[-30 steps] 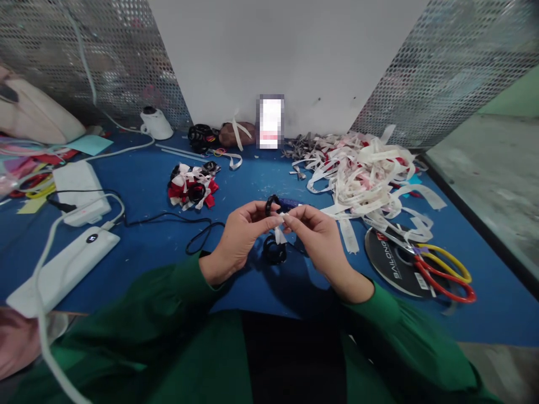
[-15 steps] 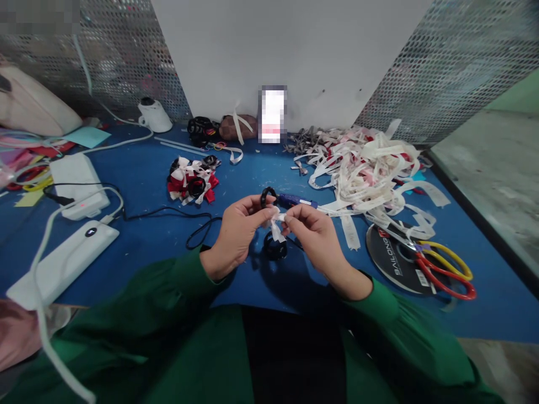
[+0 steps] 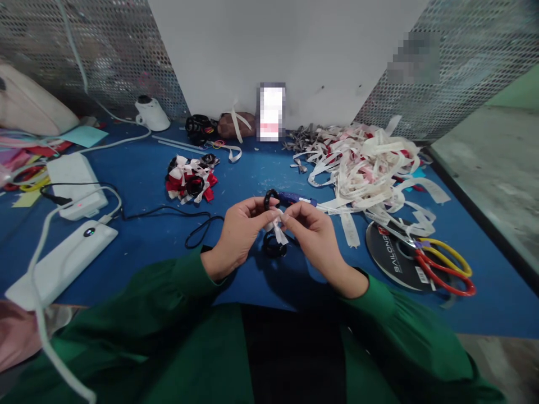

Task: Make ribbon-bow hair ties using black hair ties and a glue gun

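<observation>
Both hands meet over the front middle of the blue table. My left hand (image 3: 242, 233) is closed, pinching a black hair tie (image 3: 270, 197) together with a white ribbon (image 3: 278, 231) at the tie. My right hand (image 3: 314, 233) pinches the same ribbon close to the left fingertips, and a short ribbon end hangs below. Just beneath the fingers, a second black hair tie (image 3: 274, 247) lies on the table. Behind the right hand lies a dark blue tool (image 3: 297, 199) with a cord, partly hidden.
White ribbons (image 3: 366, 168) are heaped at the back right. Scissors (image 3: 446, 264) rest on a black spool disc (image 3: 393, 261). Finished-looking bow hair ties (image 3: 191, 179) lie left of centre. A power bank (image 3: 63, 264), a white box (image 3: 76, 185) and cables occupy the left.
The right fingers have shifted slightly left, closer to the left fingertips, and the ribbon between them has moved. The whole view has shifted a little.
</observation>
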